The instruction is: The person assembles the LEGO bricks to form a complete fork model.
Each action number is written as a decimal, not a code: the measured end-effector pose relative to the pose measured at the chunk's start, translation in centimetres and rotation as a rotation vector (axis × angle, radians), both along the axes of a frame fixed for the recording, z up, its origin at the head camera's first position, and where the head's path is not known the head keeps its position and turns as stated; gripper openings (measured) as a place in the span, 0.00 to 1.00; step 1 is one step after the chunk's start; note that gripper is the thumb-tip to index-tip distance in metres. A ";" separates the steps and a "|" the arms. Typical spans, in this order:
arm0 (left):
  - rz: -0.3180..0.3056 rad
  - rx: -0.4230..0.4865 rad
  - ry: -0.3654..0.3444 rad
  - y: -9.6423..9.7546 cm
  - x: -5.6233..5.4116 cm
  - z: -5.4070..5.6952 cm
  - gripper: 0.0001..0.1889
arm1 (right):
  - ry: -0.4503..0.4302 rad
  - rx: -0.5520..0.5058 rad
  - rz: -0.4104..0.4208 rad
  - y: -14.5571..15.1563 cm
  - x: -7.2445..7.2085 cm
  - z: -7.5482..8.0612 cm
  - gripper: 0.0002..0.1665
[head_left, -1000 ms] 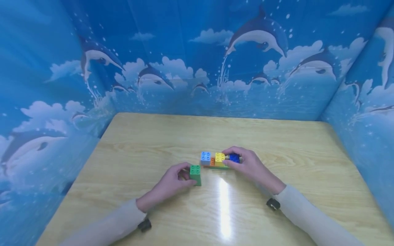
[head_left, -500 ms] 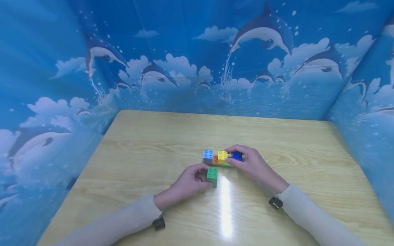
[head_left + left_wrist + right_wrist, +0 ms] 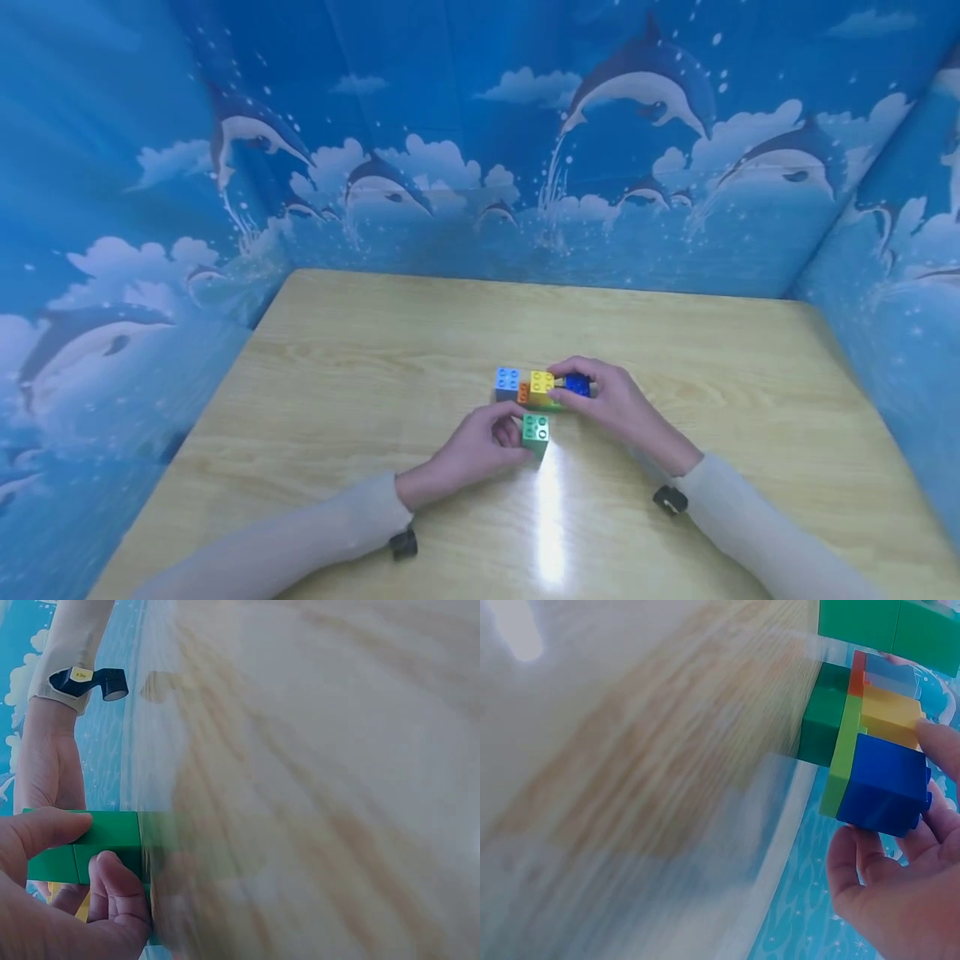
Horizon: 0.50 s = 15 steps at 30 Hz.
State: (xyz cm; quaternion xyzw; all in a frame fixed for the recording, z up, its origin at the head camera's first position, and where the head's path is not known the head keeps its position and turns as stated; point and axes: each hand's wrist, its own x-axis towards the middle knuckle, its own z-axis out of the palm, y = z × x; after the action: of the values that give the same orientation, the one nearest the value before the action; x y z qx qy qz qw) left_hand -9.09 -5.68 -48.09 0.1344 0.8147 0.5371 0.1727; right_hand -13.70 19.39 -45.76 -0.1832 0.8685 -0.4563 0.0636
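Two green bricks point(image 3: 536, 440), stacked upright, are pinched between the thumb and fingers of my left hand point(image 3: 480, 446). The left wrist view shows the seam between these green bricks point(image 3: 109, 832). Just behind is a toy brick assembly: a light blue brick point(image 3: 507, 385), an orange brick point(image 3: 522, 393), a yellow brick point(image 3: 542, 387) and a dark blue brick point(image 3: 577, 384). My right hand point(image 3: 615, 404) grips the assembly around the yellow and dark blue bricks. In the right wrist view, a lime green plate point(image 3: 841, 761) lies under them, with a dark green brick point(image 3: 826, 712) below it.
Both hands work over a wood-patterned table point(image 3: 360, 333) with a bright light reflection point(image 3: 551, 525) in front of the bricks. Blue dolphin-print curtains point(image 3: 420, 167) stand along the back and sides. A small black device point(image 3: 670, 500) sits on each wrist.
My left hand has moved right with the green bricks, from left of the assembly to just in front of it. My right hand keeps its grip and has hardly moved.
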 end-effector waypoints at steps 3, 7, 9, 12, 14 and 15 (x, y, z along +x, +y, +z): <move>0.000 -0.001 -0.022 0.1 0.1 0.1 0.23 | 0.001 0.002 0.004 0.1 0.2 -0.2 0.21; 0.006 0.009 -0.034 0.2 0.1 0.2 0.24 | 0.004 -0.005 0.006 0.0 0.2 -0.1 0.21; 0.004 0.018 -0.033 0.1 0.1 0.2 0.24 | 0.000 -0.008 0.004 -0.1 0.1 0.0 0.21; -0.003 0.021 -0.030 0.2 0.0 0.1 0.24 | 0.005 -0.001 0.002 -0.2 0.2 0.0 0.21; -0.005 0.018 -0.029 0.1 0.0 0.0 0.24 | 0.009 0.008 0.005 -0.3 0.2 0.1 0.21; -0.005 0.017 -0.031 0.1 0.0 0.0 0.25 | 0.012 0.011 0.008 -0.3 0.2 0.1 0.21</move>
State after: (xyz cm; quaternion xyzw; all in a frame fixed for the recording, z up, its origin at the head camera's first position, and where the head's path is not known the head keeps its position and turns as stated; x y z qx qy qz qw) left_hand -9.12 -5.58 -48.08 0.1297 0.8069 0.5457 0.1855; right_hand -13.53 19.12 -45.68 -0.1888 0.8705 -0.4503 0.0613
